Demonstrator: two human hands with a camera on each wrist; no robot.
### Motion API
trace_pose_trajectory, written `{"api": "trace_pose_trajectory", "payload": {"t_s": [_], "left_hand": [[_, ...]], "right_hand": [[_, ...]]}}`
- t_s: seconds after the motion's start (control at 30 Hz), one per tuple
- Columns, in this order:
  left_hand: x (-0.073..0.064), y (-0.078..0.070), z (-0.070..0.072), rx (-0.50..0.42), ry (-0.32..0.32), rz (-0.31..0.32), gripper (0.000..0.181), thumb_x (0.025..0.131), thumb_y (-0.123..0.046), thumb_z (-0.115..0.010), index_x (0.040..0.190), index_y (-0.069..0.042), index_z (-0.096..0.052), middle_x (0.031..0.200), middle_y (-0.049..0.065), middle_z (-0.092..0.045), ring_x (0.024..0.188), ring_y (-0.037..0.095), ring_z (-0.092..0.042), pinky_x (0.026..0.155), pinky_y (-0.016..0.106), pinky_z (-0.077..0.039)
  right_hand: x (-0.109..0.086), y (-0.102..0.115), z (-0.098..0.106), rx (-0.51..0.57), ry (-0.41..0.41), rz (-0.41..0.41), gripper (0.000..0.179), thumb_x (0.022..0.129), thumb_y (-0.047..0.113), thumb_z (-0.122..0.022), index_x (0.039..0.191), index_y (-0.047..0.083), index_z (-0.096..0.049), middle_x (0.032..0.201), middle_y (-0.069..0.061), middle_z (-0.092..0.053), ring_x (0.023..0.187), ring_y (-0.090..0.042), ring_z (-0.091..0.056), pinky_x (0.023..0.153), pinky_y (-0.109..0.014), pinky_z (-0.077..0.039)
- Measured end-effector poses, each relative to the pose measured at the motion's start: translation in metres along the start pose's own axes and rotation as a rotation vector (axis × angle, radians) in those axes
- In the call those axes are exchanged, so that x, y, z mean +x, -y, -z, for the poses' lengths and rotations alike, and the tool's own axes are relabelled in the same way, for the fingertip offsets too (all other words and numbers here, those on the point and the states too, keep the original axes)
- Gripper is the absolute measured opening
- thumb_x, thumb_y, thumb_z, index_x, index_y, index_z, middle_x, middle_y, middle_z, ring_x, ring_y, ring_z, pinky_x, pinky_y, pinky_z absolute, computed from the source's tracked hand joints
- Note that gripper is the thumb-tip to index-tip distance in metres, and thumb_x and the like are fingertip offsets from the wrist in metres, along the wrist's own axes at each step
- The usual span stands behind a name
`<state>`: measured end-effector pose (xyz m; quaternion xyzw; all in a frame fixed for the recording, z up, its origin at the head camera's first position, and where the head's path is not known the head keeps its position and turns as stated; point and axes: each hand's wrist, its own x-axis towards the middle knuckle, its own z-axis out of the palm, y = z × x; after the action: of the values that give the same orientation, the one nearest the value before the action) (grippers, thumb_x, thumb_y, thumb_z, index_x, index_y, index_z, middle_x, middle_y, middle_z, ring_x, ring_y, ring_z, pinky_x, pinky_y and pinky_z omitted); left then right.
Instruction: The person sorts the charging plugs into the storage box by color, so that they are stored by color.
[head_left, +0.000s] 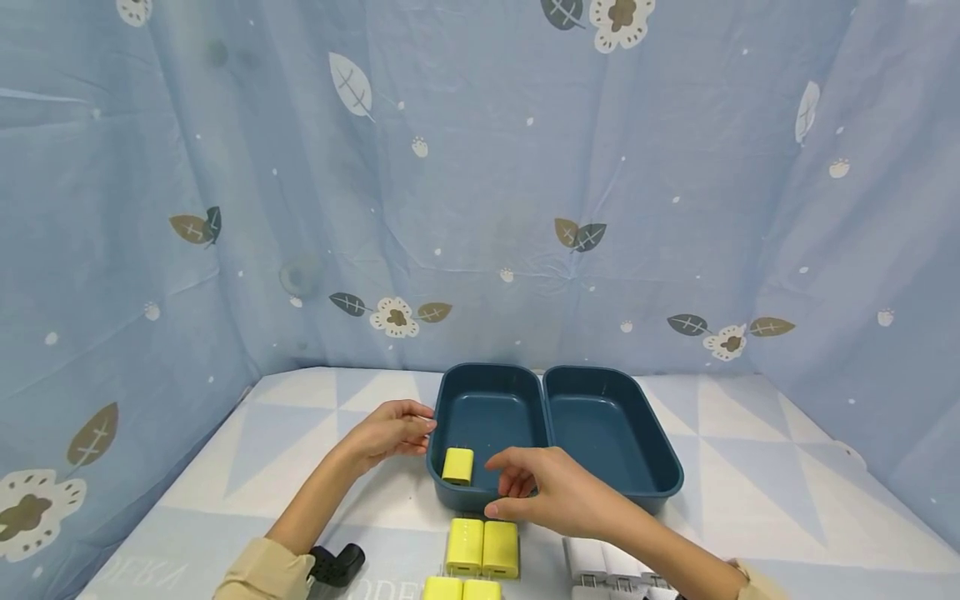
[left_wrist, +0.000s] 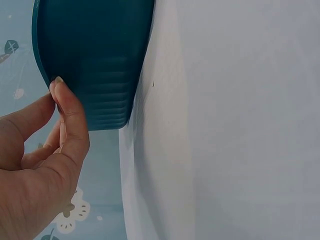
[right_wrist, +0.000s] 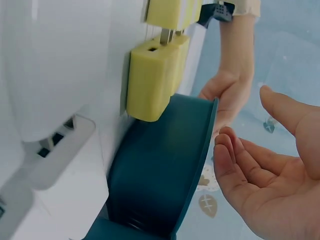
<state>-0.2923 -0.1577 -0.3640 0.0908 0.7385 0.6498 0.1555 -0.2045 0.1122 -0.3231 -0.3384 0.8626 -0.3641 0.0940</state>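
My left hand (head_left: 392,435) pinches the left rim of a dark blue plastic tray (head_left: 491,500); in the left wrist view its thumb and finger (left_wrist: 71,112) meet at that rim. One yellow charger plug (head_left: 457,465) lies inside this tray, at the near left corner. Over the tray's near edge hovers my right hand (head_left: 558,492), thumb and fingers apart with nothing between them. Just below it, several yellow charger plugs (head_left: 465,546) stand in rows on the table, their metal prongs partly showing in the right wrist view.
A second blue tray (head_left: 660,446) sits against the first one's right side. Several white charger plugs (head_left: 585,558) are grouped at the near right, partly behind the right forearm. A black object (head_left: 337,565) lies by the left sleeve. A patterned curtain (head_left: 480,183) encloses the table.
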Motion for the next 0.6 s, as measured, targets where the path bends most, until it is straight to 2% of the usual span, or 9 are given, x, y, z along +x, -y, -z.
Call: {"api": "trace_pose_trajectory", "payload": {"t_s": [0.4,0.6], "left_hand": [[0.0,-0.001,0.0,-0.003,-0.001,0.018,0.033,0.092,-0.008,-0.057,0.118,0.011,-0.047,0.082,0.01,-0.058,0.068,0.016,-0.059,0.066,0.028,-0.054],[0.001,-0.001,0.0,0.004,-0.022,0.035,0.033,0.092,-0.009,-0.058,0.118,0.009,-0.048,0.084,0.012,-0.058,0.069,0.017,-0.059,0.067,0.028,-0.055]], "right_hand": [[-0.022,0.01,-0.001,-0.01,0.056,0.01,0.052,0.08,0.048,-0.067,0.118,0.013,-0.06,0.086,0.012,-0.06,0.081,-0.003,-0.056,0.076,-0.026,-0.051],[-0.03,0.011,-0.004,-0.008,0.098,0.002,0.05,0.079,0.047,-0.069,0.118,0.016,-0.06,0.087,0.012,-0.06,0.081,-0.004,-0.056,0.072,-0.023,-0.051]]}}
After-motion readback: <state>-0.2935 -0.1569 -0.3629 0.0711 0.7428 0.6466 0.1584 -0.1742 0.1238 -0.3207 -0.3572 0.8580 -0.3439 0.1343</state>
